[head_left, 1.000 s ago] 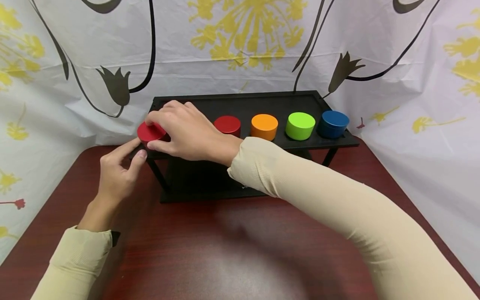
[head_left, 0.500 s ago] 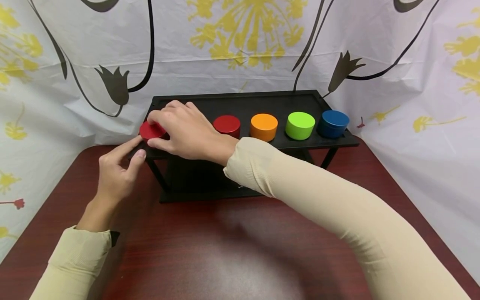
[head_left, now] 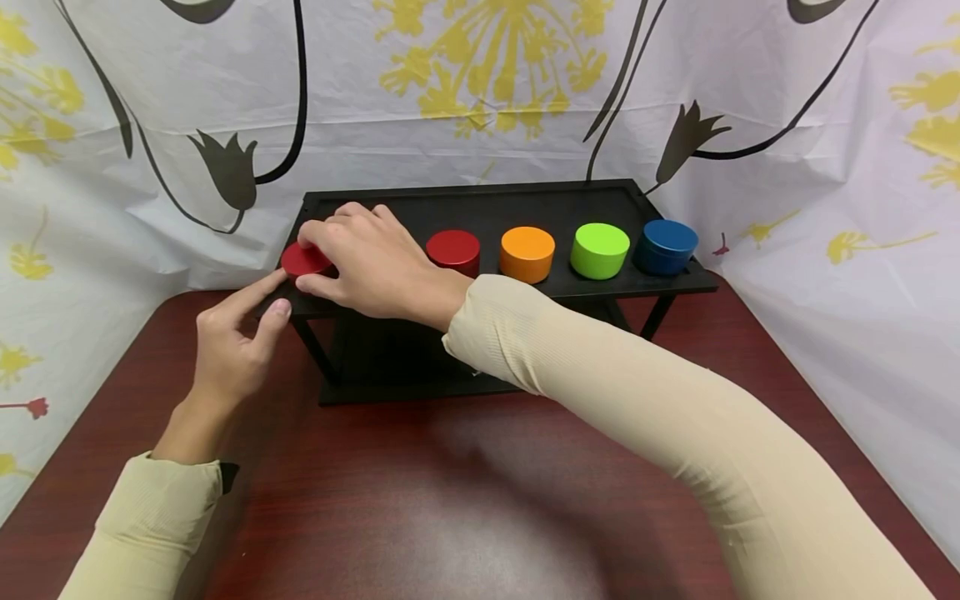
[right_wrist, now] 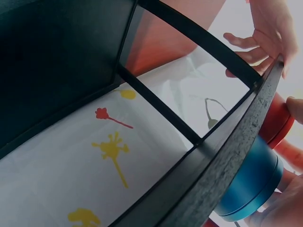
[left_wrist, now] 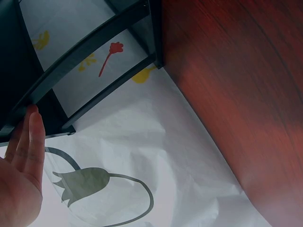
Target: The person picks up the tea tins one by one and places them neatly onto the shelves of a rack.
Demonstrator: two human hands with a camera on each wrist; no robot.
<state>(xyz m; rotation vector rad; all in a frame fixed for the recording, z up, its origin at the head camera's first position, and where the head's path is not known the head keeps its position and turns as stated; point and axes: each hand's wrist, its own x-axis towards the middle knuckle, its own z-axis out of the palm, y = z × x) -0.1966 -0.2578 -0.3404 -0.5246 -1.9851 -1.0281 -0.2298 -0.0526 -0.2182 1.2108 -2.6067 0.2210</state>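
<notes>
My right hand (head_left: 367, 262) grips a round red tin (head_left: 302, 260) with thumb and fingers at the left front corner of a black shelf (head_left: 480, 204). In the right wrist view, a blue tin (right_wrist: 251, 177) sits beside that red one under my palm; my hand hides it in the head view. My left hand (head_left: 232, 346) is at the shelf's left end, its index fingertip right by the red tin and the thumb near the front edge. Its other fingers (left_wrist: 33, 146) lie straight along the shelf's side in the left wrist view.
Along the shelf top to the right stand a dark red tin (head_left: 453, 250), an orange tin (head_left: 528, 254), a lime green tin (head_left: 600, 250) and a dark blue tin (head_left: 667, 247). The shelf stands on a reddish wooden table (head_left: 450, 500), with a flower-printed sheet (head_left: 480, 108) hanging behind.
The red tin in my right hand has shifted slightly right, further onto the shelf corner. My left index fingertip has followed it a little; the other tins stay put.
</notes>
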